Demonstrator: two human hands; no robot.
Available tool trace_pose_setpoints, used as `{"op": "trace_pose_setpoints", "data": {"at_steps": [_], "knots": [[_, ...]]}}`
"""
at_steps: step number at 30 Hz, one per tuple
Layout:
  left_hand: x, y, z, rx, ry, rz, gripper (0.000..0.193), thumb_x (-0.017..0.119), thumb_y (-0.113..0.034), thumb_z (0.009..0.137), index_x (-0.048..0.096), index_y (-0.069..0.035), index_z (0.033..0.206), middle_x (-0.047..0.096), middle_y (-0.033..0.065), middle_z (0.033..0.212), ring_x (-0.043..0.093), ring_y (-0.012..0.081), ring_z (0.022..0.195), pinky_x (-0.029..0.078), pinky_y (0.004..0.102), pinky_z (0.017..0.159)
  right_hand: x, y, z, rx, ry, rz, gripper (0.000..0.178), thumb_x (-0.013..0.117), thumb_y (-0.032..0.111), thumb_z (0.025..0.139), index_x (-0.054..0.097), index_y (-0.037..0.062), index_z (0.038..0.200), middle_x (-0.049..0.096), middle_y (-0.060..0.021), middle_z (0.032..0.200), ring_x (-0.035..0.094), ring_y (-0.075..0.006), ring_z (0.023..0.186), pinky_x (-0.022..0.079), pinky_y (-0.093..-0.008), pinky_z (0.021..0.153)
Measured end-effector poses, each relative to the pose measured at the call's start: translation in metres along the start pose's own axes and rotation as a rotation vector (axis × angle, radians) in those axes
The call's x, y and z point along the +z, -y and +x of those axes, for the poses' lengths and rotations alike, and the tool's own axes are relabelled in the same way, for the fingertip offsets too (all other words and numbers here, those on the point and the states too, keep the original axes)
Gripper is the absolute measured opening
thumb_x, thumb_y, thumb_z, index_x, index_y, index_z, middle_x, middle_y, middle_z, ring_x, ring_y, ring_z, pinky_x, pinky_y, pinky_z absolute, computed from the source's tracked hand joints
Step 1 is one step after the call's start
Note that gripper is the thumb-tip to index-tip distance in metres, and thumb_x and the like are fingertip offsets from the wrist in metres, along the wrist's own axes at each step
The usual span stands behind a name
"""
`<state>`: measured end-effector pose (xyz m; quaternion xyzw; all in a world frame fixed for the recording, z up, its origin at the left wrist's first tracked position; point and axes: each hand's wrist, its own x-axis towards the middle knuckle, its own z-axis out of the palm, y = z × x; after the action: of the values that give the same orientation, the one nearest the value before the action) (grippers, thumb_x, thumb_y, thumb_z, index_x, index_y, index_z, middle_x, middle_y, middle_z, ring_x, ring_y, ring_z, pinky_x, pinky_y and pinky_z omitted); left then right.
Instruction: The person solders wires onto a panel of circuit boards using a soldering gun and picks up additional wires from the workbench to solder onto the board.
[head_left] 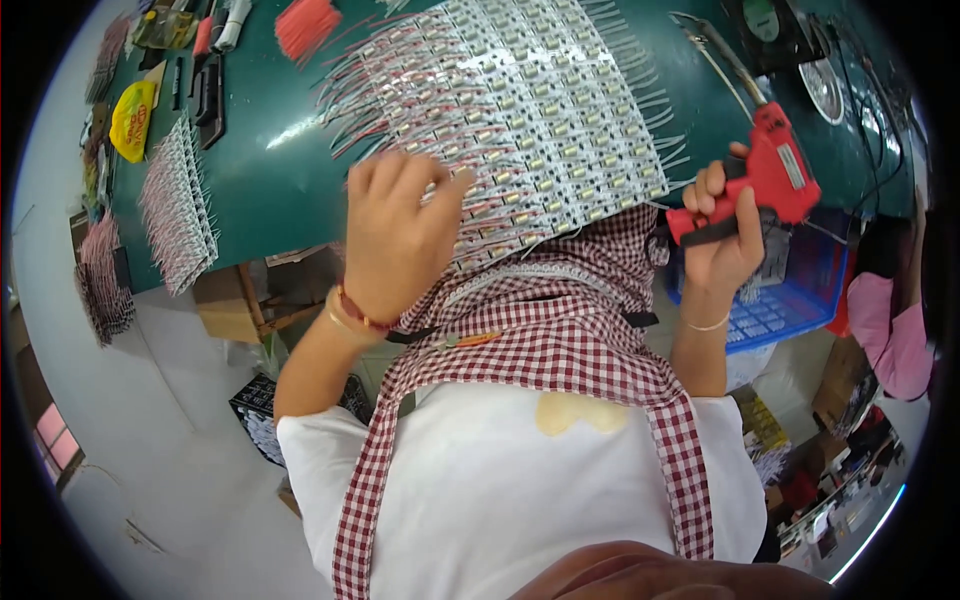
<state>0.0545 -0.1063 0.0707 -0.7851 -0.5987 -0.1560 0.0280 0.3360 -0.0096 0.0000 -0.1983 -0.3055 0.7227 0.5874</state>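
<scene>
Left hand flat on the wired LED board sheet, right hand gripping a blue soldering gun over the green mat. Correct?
Not quite: the soldering gun is red, not blue. The head view shows the right hand gripping it beside the green mat, while the left hand rests on the sheet of wired LED boards. The blue thing is a crate below.

White short-sleeved shirt, red-checked apron, red cord bracelet, thin bangle

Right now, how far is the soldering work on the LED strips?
Done: cannot tell; joints are too small to see. In hand: the left hand presses the big sheet of wired LED strips, and the right hand holds a red soldering gun. Possibly left: smaller strip bundles wait at the mat's left edge.
</scene>
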Motion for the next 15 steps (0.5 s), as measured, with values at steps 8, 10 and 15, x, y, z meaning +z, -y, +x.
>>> {"op": "trace_pose_setpoints", "data": {"at_steps": [8, 10, 15], "knots": [[0.114, 0.137, 0.158, -0.236, -0.095, -0.059, 0.024, 0.066, -0.022, 0.081, 0.064, -0.001, 0.094, 0.063, 0.0172, 0.091, 0.058, 0.0360, 0.088, 0.048, 0.0398, 0.079, -0.004, -0.046, 0.017, 0.099, -0.088, 0.131, 0.034, 0.052, 0.015, 0.092, 0.043, 0.0031, 0.122, 0.054, -0.0096, 0.090, 0.053, -0.0175, 0.079, 0.042, -0.0398, 0.091], [0.116, 0.138, 0.180, -0.278, 0.089, -0.124, 0.024, 0.066, -0.023, 0.081, 0.065, -0.001, 0.088, 0.064, 0.0175, 0.087, 0.060, 0.0363, 0.083, 0.049, 0.0407, 0.076, -0.008, -0.046, 0.014, 0.076, -0.101, 0.126, 0.033, 0.051, 0.014, 0.092, 0.044, 0.0032, 0.122, 0.051, -0.0086, 0.089, 0.051, -0.0167, 0.079, 0.038, -0.0410, 0.096], [0.126, 0.144, 0.184, -0.285, 0.091, -0.056, 0.025, 0.065, -0.023, 0.081, 0.064, 0.002, 0.079, 0.065, 0.0176, 0.079, 0.063, 0.0324, 0.073, 0.050, 0.0396, 0.069, -0.008, -0.041, 0.014, 0.062, -0.102, 0.139, 0.031, 0.051, 0.015, 0.092, 0.044, 0.0039, 0.120, 0.051, -0.0083, 0.088, 0.051, -0.0159, 0.078, 0.034, -0.0442, 0.104]]}}
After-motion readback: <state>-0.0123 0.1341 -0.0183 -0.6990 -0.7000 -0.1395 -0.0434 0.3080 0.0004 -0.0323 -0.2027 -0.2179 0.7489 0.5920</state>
